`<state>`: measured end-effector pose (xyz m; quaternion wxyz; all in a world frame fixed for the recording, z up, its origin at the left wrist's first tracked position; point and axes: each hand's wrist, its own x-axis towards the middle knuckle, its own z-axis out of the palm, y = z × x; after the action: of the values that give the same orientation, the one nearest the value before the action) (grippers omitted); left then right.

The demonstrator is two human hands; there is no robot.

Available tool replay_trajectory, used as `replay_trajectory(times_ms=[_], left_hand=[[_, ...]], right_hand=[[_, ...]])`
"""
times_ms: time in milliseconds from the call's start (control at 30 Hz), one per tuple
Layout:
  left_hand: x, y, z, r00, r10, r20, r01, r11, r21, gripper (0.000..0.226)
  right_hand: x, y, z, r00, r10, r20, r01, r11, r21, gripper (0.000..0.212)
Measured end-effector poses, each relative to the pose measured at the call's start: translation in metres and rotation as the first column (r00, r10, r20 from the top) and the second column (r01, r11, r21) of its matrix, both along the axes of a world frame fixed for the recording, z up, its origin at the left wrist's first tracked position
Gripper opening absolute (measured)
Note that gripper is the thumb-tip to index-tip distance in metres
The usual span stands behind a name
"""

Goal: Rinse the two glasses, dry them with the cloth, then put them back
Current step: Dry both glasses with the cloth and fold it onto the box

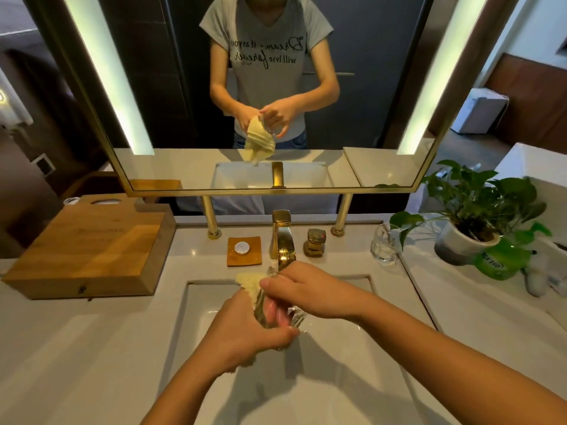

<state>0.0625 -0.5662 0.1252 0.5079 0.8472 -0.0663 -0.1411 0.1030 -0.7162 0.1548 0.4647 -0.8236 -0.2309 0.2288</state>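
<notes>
I find the glass in hand [283, 314] held above the sink basin [352, 357], just in front of the gold faucet [282, 237]. It lies tilted, long axis running from upper left down to lower right, the base toward the right; I cannot tell exactly where the rim ends under the cloth. The yellow cloth [247, 280] is bunched at the upper-left end of the glass and wraps round its left side. My left hand [245, 329] is clenched on the cloth and cradles the glass from below and the left. My right hand [303, 292] grips the glass from above, thumb lying across the upper end, fingers showing pink through the wall. Both hands touch the work; the right has the firmer claim on the glass itself. I judge this to be the drying step on this glass, with return to the counter still to come. The second glass [383, 245] stands upright on the counter [92, 348] to the right, beside the potted plant [472, 216], well apart from both hands and nearer the right one. A wooden box [92, 250] sits far left.
</notes>
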Motion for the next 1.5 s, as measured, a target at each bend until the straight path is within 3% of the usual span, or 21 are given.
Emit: replay_trajectory(times_ms=[67, 133, 200, 233, 333, 433, 500, 600, 767, 867, 1000, 1300, 1367, 1500], left_hand=[[0.004, 0.012, 0.005, 0.998, -0.058, -0.038, 0.057, 0.997, -0.045, 0.051], [0.007, 0.029, 0.002, 0.977, -0.138, -0.160, 0.092, 0.961, -0.262, 0.053], [0.010, 0.045, -0.003, 0.878, -0.305, -0.368, 0.025, 0.799, -0.601, 0.045], [0.008, 0.052, -0.008, 0.831, -0.390, -0.397, -0.015, 0.697, -0.717, 0.041], [0.009, 0.069, -0.028, 0.806, -0.506, -0.307, -0.029, 0.484, -0.874, 0.042], [0.006, 0.084, -0.042, 0.813, -0.506, -0.287, -0.080, 0.391, -0.917, 0.048], [0.003, 0.097, -0.040, 0.773, -0.476, -0.419, -0.205, 0.438, -0.876, 0.053], [0.000, 0.121, -0.041, 0.823, -0.243, -0.514, -0.319, 0.551, -0.771, 0.069], [-0.010, 0.165, -0.030, 0.848, -0.028, -0.530, -0.336, 0.744, -0.577, 0.045], [-0.014, 0.194, -0.040, 0.846, 0.080, -0.528, -0.361, 0.814, -0.455, 0.037], [-0.016, 0.233, -0.067, 0.810, 0.187, -0.556, -0.445, 0.813, -0.376, 0.023], [-0.016, 0.293, -0.115, 0.647, 0.370, -0.667, -0.667, 0.699, -0.259, 0.030], [-0.017, 0.301, -0.120, 0.628, 0.402, -0.667, -0.687, 0.689, -0.231, 0.023], [-0.017, 0.308, -0.127, 0.547, 0.437, -0.715, -0.755, 0.627, -0.194, 0.043]], right_hand=[[-0.002, 0.004, 0.000, 0.999, -0.019, -0.034, 0.022, 0.997, 0.070, 0.046], [-0.005, 0.009, -0.002, 0.998, -0.050, -0.030, 0.054, 0.989, 0.140, 0.047], [-0.007, 0.018, -0.005, 0.996, -0.091, 0.005, 0.089, 0.979, 0.186, 0.047], [-0.007, 0.023, -0.006, 0.996, -0.093, -0.001, 0.091, 0.973, 0.214, 0.048], [-0.009, 0.042, -0.009, 0.997, -0.072, -0.014, 0.073, 0.964, 0.255, 0.049], [-0.013, 0.062, -0.011, 0.990, -0.089, 0.105, 0.062, 0.969, 0.238, 0.047], [-0.012, 0.076, -0.014, 0.951, -0.074, 0.300, 0.031, 0.989, 0.144, 0.051], [-0.008, 0.096, -0.020, 0.844, 0.089, 0.528, -0.013, 0.989, -0.145, 0.056], [-0.007, 0.139, -0.022, 0.713, 0.342, 0.613, -0.044, 0.893, -0.447, 0.055], [-0.001, 0.166, -0.031, 0.718, 0.405, 0.566, -0.066, 0.849, -0.523, 0.053], [0.008, 0.209, -0.048, 0.778, 0.419, 0.468, -0.138, 0.840, -0.524, 0.040], [0.029, 0.281, -0.085, 0.831, 0.463, 0.308, -0.201, 0.767, -0.609, 0.044], [0.036, 0.292, -0.095, 0.837, 0.461, 0.296, -0.192, 0.753, -0.630, 0.044], [0.046, 0.303, -0.110, 0.801, 0.504, 0.322, -0.159, 0.698, -0.698, 0.038]])
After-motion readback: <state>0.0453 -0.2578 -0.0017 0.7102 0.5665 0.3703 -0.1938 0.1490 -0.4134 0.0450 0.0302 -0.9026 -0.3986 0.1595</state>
